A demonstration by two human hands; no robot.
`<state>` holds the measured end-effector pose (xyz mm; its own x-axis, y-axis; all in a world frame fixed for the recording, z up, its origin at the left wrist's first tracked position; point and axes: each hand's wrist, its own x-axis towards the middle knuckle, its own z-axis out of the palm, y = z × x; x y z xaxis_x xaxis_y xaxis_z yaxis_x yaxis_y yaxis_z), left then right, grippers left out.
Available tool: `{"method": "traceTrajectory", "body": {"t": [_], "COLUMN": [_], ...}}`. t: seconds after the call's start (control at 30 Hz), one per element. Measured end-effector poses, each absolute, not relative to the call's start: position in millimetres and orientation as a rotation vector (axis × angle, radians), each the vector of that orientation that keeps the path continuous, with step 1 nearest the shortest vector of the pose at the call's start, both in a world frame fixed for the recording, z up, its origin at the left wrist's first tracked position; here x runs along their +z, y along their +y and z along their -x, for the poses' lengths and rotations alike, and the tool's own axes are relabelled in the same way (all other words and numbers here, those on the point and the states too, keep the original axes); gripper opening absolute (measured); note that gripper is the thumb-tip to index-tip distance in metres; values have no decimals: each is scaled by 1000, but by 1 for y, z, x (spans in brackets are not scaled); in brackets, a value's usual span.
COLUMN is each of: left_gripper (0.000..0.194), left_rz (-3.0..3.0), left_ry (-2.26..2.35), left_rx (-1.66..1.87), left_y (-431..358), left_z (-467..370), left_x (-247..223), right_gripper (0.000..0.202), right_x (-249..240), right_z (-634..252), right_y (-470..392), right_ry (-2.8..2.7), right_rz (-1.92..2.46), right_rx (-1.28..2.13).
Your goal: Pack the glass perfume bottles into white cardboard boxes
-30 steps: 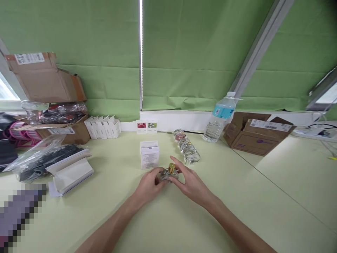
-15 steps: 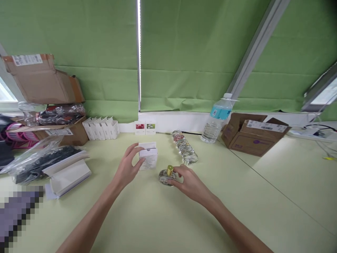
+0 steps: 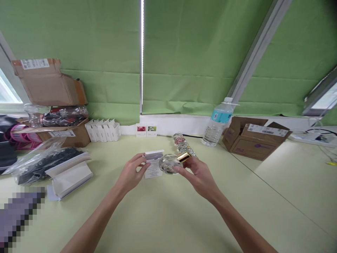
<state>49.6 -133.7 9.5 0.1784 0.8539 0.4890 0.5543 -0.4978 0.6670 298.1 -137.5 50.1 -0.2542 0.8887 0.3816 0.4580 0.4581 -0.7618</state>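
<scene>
My right hand (image 3: 200,177) is pinching the glass bottle (image 3: 170,164) between thumb and fingers, tilting it so its gold cap (image 3: 183,157) is pointing up and to the right, just beside the small white box (image 3: 154,170); whether the two are touching I can't tell. My left thumb and fingers are pinching that box at its upper left edge, the other fingers of my left hand (image 3: 131,174) curling loosely. If my right thumb were sliding on the smooth glass, the bottle could be dropping onto the table (image 3: 168,218); if it were knocking the box, the thin card could be creasing or tipping. The box is standing open at the top, but what is inside I can't see. The water bottle (image 3: 216,123) is holding clear water, a brown carton (image 3: 71,137) at left is bearing plastic-wrapped things (image 3: 65,117), and a clear bag (image 3: 47,161) is wrapping something dark.
</scene>
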Motion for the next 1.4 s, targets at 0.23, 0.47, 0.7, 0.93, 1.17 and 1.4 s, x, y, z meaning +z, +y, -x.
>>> {"method": "traceTrajectory", "body": {"t": [0.23, 0.47, 0.7, 0.93, 1.17, 1.4], "left_gripper": [18, 24, 27, 28, 28, 27], "left_rz": [-2172, -2190, -2242, -2193, -2178, -2141], "left_ry": [1399, 1412, 1490, 1439, 1398, 1441], "left_rx": [1141, 1038, 911, 928, 948, 971], "left_y": [-135, -135, -129, -133, -133, -130], "left_z": [-52, -54, -49, -50, -49, -48], "left_x": [13, 13, 16, 20, 14, 9], "right_gripper": [33, 29, 32, 32, 28, 20], "right_x": [83, 84, 84, 84, 77, 81], "right_z": [-274, -249, -248, -250, -258, -266], "right_y": [-117, -102, -99, -96, -87, -82], "right_ry": [-1921, -2011, -2045, -2134, -2203, -2338], "right_rz": [1035, 897, 855, 792, 834, 785], "right_rx": [563, 672, 697, 737, 660, 476]}}
